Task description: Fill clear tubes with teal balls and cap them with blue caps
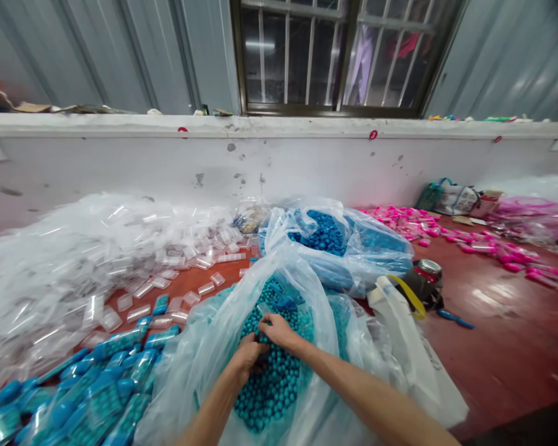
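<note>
A clear plastic bag [323,310] stands open in front of me, filled with small round teal beads [265,396]. Both hands are inside its mouth, close together over the beads. My left hand [250,354] has its fingers curled down among the beads; its fingertips are partly hidden. Just above and to the right, my right hand [276,329] has thumb and fingers pinched together. Whatever either hand holds is too small or hidden to name. A darker blue piece [286,303] lies on the beads beyond my right hand.
Filled blue-capped containers [106,396] are heaped at left, below a pile of clear empty containers [162,282]. Behind stands a bag of blue caps [325,232]. Pink pieces [409,223], a jar with a metal lid [428,270] and a white sack [413,353] are at right.
</note>
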`<state>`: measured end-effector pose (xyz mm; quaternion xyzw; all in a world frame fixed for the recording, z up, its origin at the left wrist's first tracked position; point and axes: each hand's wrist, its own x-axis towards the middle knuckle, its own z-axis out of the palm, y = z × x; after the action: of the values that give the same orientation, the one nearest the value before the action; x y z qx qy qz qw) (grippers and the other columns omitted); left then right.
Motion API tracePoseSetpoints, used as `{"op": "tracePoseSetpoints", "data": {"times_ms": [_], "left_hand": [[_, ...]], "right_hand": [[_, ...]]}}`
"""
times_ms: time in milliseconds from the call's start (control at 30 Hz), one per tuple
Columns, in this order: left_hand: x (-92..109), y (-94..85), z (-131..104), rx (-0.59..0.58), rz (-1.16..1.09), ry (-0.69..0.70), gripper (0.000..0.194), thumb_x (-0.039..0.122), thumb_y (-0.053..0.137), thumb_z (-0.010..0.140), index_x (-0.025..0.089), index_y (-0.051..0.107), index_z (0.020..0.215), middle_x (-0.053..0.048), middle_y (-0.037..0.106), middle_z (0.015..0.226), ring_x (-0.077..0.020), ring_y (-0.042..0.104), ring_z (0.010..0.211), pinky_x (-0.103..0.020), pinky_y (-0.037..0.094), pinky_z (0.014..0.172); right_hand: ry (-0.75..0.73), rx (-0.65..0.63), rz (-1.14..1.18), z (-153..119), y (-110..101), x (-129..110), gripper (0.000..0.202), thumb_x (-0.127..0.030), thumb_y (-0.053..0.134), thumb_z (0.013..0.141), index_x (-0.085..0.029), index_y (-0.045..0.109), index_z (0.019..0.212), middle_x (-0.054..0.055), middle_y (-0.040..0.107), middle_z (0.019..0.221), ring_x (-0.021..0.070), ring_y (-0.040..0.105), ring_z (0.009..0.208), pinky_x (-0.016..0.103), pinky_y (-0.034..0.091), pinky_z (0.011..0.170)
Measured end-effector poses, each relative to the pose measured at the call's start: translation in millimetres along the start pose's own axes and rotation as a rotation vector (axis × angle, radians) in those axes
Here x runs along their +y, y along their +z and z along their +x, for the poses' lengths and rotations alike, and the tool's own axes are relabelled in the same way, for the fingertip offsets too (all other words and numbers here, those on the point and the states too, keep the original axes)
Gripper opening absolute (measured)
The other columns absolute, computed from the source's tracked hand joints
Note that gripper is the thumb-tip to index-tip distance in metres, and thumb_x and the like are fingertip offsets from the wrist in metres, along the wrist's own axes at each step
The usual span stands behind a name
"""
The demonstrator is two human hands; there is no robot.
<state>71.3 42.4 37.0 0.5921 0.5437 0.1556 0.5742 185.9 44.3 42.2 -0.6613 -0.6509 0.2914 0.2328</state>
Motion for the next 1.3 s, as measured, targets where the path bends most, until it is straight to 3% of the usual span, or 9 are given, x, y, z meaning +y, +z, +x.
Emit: {"op": "tracePoseSetpoints", "data": {"times_ms": [133, 267, 533, 633, 833, 933, 1067, 1133, 1300], "left_hand": [[-2.5, -7.5, -19.9, -0.133, -0.256, -0.088, 0.035, 0.037, 0.056, 0.065, 0.017, 0.050, 0.093, 0.001, 0.057, 0.068, -0.0119, 0.055, 0.057, -0.021, 0.038, 0.050], [-4.5, -11.4, -27.9, -0.166, -0.425, -0.085, 0.042, 0.036, 0.065, 0.057, 0.016, 0.050, 0.091, 0.001, 0.057, 0.072, -0.0105, 0.054, 0.063, -0.019, 0.036, 0.053], [-8.9, -21.4, -52.1, -0.234, -0.664, -0.068, 0.044, 0.035, 0.073, 0.054, 0.016, 0.051, 0.087, 0.004, 0.054, 0.067, -0.0096, 0.052, 0.058, -0.021, 0.041, 0.051], [-12.8, -20.9, -58.7, -0.187, -0.548, -0.063, 0.034, 0.035, 0.064, 0.064, 0.018, 0.049, 0.089, 0.004, 0.054, 0.067, -0.0104, 0.055, 0.057, -0.022, 0.043, 0.050], [-21.4, -11.5, -41.9, 0.057, -0.102, -0.170, 0.014, 0.025, 0.058, 0.069, 0.017, 0.047, 0.069, 0.009, 0.043, 0.042, -0.0082, 0.042, 0.032, -0.018, 0.027, 0.035], [-18.6, -7.1, -29.8, 0.050, -0.042, -0.174, 0.014, 0.023, 0.059, 0.068, 0.018, 0.047, 0.063, 0.008, 0.040, 0.036, -0.0102, 0.041, 0.029, -0.019, 0.027, 0.035], [-12.8, -5.4, -28.1, 0.004, -0.081, -0.153, 0.014, 0.022, 0.060, 0.066, 0.018, 0.047, 0.067, 0.009, 0.042, 0.042, -0.0091, 0.041, 0.031, -0.020, 0.028, 0.036], [-12.0, -7.9, -34.1, -0.035, -0.145, -0.149, 0.015, 0.026, 0.060, 0.066, 0.018, 0.046, 0.068, 0.008, 0.043, 0.048, -0.0076, 0.041, 0.033, -0.019, 0.029, 0.037], [-14.5, -18.7, -54.5, -0.147, -0.348, -0.152, 0.035, 0.045, 0.061, 0.063, 0.019, 0.043, 0.077, 0.006, 0.049, 0.063, -0.0088, 0.051, 0.043, -0.019, 0.036, 0.041]], "right_hand": [[-0.086, -0.070, -0.059, -9.5, -28.6, 2.7, 0.020, -0.024, 0.048, 0.081, -0.019, 0.067, 0.086, 0.001, 0.066, 0.085, 0.0174, 0.059, 0.083, 0.023, 0.042, 0.071], [-0.042, 0.065, -0.476, -1.4, -46.8, -3.8, 0.027, -0.022, 0.037, 0.088, -0.019, 0.059, 0.103, 0.010, 0.058, 0.108, 0.0227, 0.053, 0.098, 0.030, 0.041, 0.077], [-0.037, -0.019, -0.686, -17.0, -28.7, 6.6, 0.030, -0.011, 0.031, 0.088, -0.013, 0.054, 0.107, 0.015, 0.060, 0.103, 0.0248, 0.055, 0.098, 0.035, 0.041, 0.080], [-0.064, -0.073, -0.689, -27.3, -28.4, 9.7, 0.029, -0.010, 0.034, 0.086, -0.013, 0.053, 0.107, 0.015, 0.061, 0.101, 0.0255, 0.055, 0.098, 0.037, 0.041, 0.080], [-0.006, -0.118, -0.581, -33.4, -27.4, 8.0, 0.025, -0.008, 0.038, 0.084, -0.009, 0.057, 0.100, 0.017, 0.063, 0.096, 0.0238, 0.059, 0.093, 0.032, 0.043, 0.078], [-0.029, -0.145, -0.470, -32.1, -20.0, 2.6, 0.024, -0.011, 0.042, 0.083, -0.011, 0.058, 0.101, 0.013, 0.064, 0.099, 0.0189, 0.060, 0.090, 0.025, 0.044, 0.075], [-0.019, -0.223, -0.156, -33.9, -12.7, -3.3, 0.030, -0.010, 0.041, 0.082, -0.017, 0.056, 0.108, 0.002, 0.067, 0.087, 0.0118, 0.061, 0.063, 0.020, 0.046, 0.055], [-0.015, -0.163, -0.044, -39.2, -15.3, -2.6, 0.032, -0.009, 0.043, 0.079, -0.015, 0.056, 0.108, 0.003, 0.066, 0.084, 0.0138, 0.061, 0.066, 0.022, 0.047, 0.058], [-0.175, 0.075, -0.448, -60.8, -28.2, 0.7, 0.031, -0.006, 0.041, 0.081, -0.017, 0.059, 0.103, 0.010, 0.060, 0.098, 0.0195, 0.056, 0.091, 0.028, 0.043, 0.079]]}}
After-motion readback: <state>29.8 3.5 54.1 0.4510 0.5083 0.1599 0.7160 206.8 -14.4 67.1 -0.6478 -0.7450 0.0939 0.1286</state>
